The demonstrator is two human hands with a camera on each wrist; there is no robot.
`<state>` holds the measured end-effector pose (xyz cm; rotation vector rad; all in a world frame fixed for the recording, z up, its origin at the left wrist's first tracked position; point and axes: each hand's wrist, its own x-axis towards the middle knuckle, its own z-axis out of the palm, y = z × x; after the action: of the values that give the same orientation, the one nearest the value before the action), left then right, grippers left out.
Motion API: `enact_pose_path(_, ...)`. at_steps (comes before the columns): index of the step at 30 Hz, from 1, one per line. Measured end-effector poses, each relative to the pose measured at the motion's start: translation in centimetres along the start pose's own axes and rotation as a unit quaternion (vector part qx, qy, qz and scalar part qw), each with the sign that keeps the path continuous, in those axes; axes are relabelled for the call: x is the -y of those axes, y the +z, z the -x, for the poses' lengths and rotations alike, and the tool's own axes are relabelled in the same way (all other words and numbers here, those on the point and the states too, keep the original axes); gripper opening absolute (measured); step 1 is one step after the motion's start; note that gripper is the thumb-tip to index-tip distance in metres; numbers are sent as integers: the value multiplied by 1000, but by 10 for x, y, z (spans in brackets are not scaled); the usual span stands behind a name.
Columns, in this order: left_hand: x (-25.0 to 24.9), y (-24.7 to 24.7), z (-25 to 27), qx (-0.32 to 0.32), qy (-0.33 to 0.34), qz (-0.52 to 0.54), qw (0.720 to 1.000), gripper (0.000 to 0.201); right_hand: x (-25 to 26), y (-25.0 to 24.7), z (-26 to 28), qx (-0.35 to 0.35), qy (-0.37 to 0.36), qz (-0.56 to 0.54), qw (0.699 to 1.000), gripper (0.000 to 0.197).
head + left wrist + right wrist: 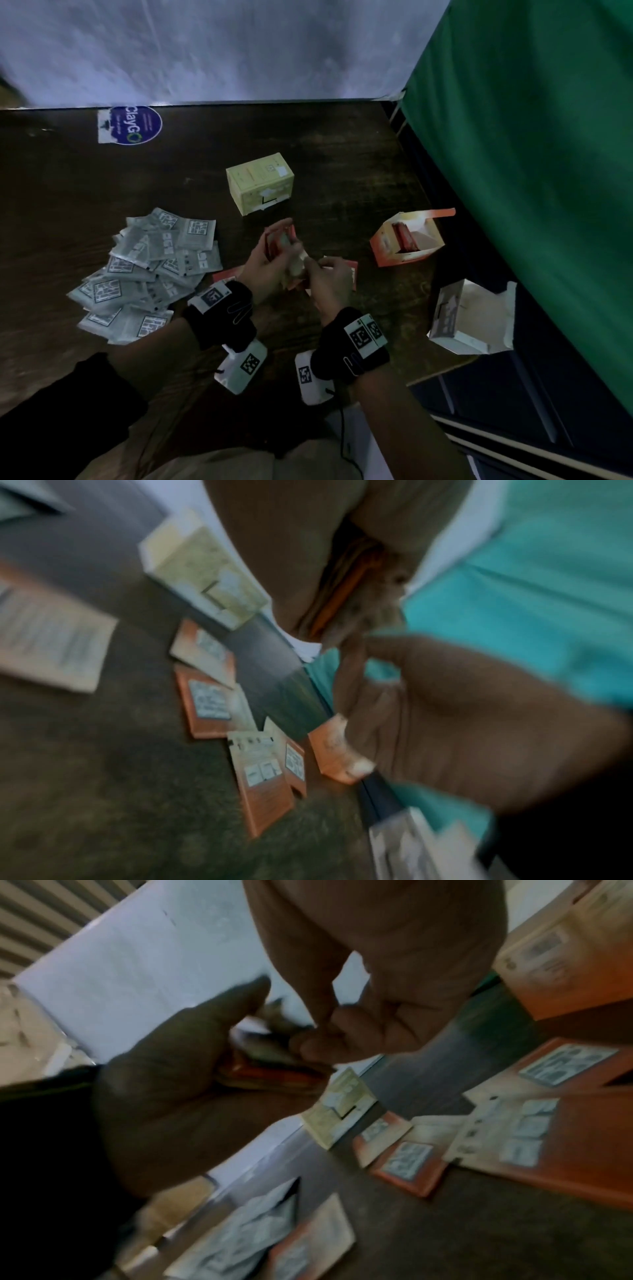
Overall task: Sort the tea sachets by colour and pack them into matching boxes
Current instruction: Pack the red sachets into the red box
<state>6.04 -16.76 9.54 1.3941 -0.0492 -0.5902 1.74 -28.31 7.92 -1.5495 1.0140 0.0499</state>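
Hands meet at frame centre: left hand (270, 260) grips orange sachets (279, 240); right hand (329, 281) pinches one.

each wrist wears a black band (224, 313) carrying square black-and-white code tags; a white camera block (241, 366) with a code tag hangs under it. thin cable loops lie on the bands. a black sleeve (68, 407) covers the left forearm.
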Motion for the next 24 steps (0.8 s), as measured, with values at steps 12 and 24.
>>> enact_pose_path(12,19,-63,-22,15,-99,-588,802,64,-13,-49,-58,62,-120,545,827,95)
enact_pose_path(24,10,-52,-26,142,-173,-725,652,91,-11,-56,-49,73,2,393,917,32)
